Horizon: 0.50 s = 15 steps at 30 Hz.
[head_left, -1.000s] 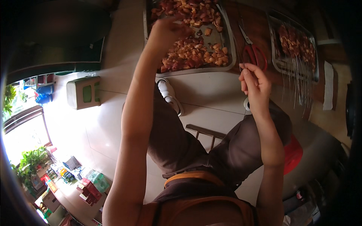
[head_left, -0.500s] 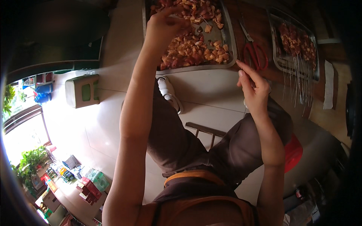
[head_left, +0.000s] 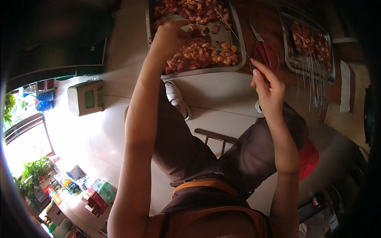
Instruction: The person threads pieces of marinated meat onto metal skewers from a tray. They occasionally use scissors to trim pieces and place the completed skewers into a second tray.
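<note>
A large metal tray [head_left: 239, 35] at the top holds many raw, diced meat pieces [head_left: 194, 55] in reddish and yellowish heaps. My left hand [head_left: 170, 37] reaches over the tray's left side, its fingers curled down at the meat; shadow hides what is between the fingertips. My right hand [head_left: 270, 85] pinches one end of a thin metal skewer [head_left: 233, 31] between thumb and forefinger, just off the tray's near right corner. The bare skewer slants up and left across the tray.
Red-handled scissors [head_left: 266, 54] lie on the brown wooden surface [head_left: 246, 16]. Beyond them, a smaller metal tray [head_left: 332, 75] holds meat-loaded skewers [head_left: 311, 41], their bare ends jutting over its near edge. A whitish strip [head_left: 345, 87] is at the right. A stool [head_left: 85, 97] stands leftward.
The skewer has come into clear view, slanting over the tray. My left hand has dropped slightly, its fingers curling in toward the meat. My right hand stays nearly in place.
</note>
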Tool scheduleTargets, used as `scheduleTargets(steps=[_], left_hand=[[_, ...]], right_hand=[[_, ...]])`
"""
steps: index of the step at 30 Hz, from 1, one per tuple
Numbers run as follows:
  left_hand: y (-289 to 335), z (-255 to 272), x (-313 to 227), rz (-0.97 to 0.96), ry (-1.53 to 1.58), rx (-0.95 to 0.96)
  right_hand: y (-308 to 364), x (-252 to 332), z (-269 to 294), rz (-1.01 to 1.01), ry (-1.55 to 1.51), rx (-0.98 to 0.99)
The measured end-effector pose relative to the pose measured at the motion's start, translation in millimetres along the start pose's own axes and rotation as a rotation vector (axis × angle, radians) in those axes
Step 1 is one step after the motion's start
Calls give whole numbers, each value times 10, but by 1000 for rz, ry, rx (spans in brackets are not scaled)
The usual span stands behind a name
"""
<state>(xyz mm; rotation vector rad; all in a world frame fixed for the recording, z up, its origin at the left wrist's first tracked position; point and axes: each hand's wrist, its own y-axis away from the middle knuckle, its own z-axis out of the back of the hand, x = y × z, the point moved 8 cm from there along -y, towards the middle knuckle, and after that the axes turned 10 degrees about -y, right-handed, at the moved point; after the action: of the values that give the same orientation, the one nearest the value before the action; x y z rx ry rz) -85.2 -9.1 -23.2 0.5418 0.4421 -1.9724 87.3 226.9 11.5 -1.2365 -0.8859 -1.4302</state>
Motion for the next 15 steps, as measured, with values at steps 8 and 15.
scheduleTargets(steps=[8,15], left_hand=[[-15,22,252,218,464,34],[30,-3,-158,-94,-170,-18]], right_hand=[[33,26,-98,14,-21,61],[40,-17,-115,31,5,51]])
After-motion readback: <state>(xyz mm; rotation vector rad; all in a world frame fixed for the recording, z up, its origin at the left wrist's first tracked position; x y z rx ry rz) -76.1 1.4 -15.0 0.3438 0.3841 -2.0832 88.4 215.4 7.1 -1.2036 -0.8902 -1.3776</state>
